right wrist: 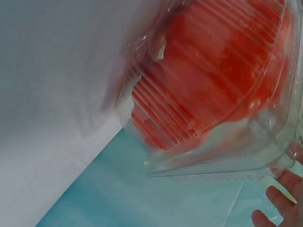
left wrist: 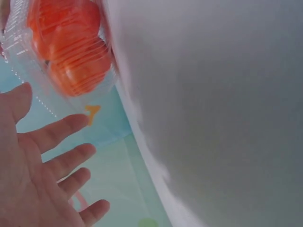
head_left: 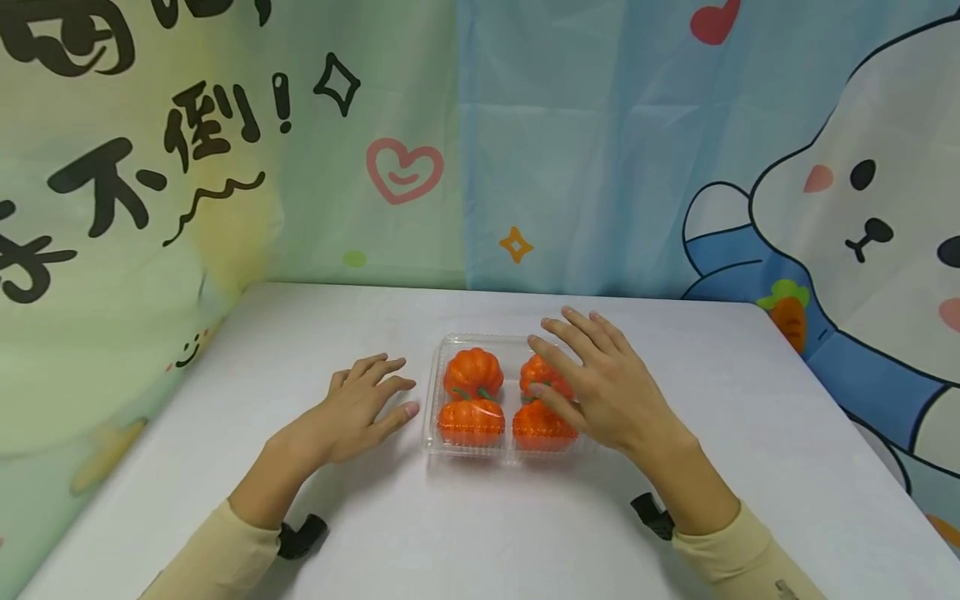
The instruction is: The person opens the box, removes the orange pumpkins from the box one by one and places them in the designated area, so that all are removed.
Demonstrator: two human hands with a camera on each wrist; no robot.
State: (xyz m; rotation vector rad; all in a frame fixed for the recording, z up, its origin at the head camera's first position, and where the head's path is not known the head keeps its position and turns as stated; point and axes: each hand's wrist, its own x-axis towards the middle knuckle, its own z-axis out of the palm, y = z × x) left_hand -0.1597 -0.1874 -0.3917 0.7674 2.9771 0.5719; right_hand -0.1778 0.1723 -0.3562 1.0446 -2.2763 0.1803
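A: State the position of the clear plastic container (head_left: 510,350)

B: It stands on the white counter (head_left: 525,533), between the left hand (head_left: 367,412) and the right hand (head_left: 607,383). Its longer side appears to run left to right, from one hand toward the other. The right hand is nearer: it overlaps the right end in the head view, though contact cannot be confirmed. The left hand is just beside the left rim, a small gap apart

A: State the condition of each grip

B: Both wide. Fingers are spread and hold nothing

A: List the contents

B: Four orange pumpkins (head_left: 473,372), two rows of two, with a narrow space between the left and right pairs. The right hand partly hides the right pair. Whether the container is closed cannot be determined
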